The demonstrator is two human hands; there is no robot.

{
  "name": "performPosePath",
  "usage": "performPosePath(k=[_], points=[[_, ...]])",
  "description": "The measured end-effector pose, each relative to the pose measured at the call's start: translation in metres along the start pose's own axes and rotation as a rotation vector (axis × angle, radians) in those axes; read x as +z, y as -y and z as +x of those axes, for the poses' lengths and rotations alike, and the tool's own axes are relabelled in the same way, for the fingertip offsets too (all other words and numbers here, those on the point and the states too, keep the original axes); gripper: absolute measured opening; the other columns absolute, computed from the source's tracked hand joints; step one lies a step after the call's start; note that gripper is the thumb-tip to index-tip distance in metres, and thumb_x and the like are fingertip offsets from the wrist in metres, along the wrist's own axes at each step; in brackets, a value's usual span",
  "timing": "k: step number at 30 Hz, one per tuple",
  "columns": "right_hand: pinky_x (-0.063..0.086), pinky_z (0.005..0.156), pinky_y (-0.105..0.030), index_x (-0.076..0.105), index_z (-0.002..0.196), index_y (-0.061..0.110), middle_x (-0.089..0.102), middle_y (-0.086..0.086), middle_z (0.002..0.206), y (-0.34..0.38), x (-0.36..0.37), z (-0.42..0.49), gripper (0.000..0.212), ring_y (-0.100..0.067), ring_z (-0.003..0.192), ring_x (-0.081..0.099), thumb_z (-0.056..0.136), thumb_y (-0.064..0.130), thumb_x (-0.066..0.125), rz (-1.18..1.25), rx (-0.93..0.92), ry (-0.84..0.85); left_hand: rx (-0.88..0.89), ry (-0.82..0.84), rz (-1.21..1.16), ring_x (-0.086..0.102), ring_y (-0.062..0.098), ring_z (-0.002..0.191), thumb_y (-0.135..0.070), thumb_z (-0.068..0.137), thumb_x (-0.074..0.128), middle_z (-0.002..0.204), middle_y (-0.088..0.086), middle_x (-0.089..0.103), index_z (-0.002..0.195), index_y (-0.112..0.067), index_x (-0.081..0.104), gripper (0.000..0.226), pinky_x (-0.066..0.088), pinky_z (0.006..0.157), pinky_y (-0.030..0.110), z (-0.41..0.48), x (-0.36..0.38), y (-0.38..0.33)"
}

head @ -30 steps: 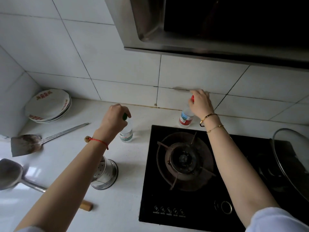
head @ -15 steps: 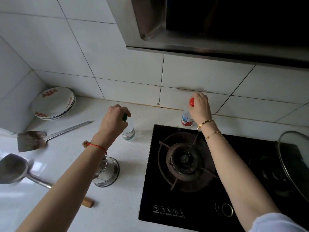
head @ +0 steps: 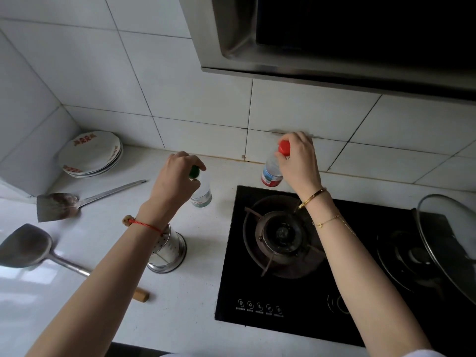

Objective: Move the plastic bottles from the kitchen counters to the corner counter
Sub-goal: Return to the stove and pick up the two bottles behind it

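My left hand has its fingers curled round the neck of the green-capped bottle, on or just above the counter. At two o'clock from it, my right hand pinches the red-capped bottle under its cap, beside the stove. I'd lift both straight up, keep them vertical, then swing toward ten o'clock, clearing the spatula and stopping short of the plates.

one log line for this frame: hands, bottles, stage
stage: pickup | left hand: grip on green-capped bottle neck | right hand: grip on red-capped bottle neck | both upright | corner counter: no bottles yet
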State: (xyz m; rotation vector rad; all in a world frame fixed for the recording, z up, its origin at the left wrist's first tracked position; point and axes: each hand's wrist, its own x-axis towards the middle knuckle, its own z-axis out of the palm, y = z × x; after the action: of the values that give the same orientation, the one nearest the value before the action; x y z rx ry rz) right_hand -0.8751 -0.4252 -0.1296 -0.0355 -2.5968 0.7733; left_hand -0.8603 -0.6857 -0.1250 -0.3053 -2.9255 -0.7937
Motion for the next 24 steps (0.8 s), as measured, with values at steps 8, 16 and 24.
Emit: performPosePath(k=[8,16,24], points=[[0.033,0.083,-0.018,0.060,0.098,0.013,0.060,-0.002,0.108,0.046,-0.036,-0.061,0.018,-0.018,0.104,0.050,0.081,0.013,0.066,0.026,-0.053,0.055,0.061,-0.024,-0.035,0.052,0.023,0.090,0.004,0.069,0.062,0.096,0.004,0.060,0.103,-0.017,0.068,0.041,0.040,0.071,0.027,-0.051,-0.024,-0.013],[0.036,0.085,-0.019,0.060,0.100,0.013,0.058,-0.001,0.105,0.091,-0.053,-0.144,0.017,-0.017,0.104,0.049,0.083,0.013,0.065,0.009,-0.031,0.121,0.151,0.011,-0.057,0.054,0.021,0.081,-0.003,0.069,0.067,0.097,0.003,0.064,0.105,-0.020,0.066,0.040,0.045,0.072,0.028,-0.111,-0.046,-0.015],[0.031,0.079,-0.015,0.061,0.098,0.018,0.060,0.005,0.104,0.135,-0.061,-0.226,0.018,-0.012,0.100,0.050,0.081,0.017,0.066,-0.066,0.101,0.052,0.236,0.073,-0.112,0.055,0.016,0.079,-0.003,0.066,0.068,0.092,-0.003,0.064,0.102,-0.023,0.068,0.040,0.038,0.064,0.018,-0.168,-0.065,-0.007]])
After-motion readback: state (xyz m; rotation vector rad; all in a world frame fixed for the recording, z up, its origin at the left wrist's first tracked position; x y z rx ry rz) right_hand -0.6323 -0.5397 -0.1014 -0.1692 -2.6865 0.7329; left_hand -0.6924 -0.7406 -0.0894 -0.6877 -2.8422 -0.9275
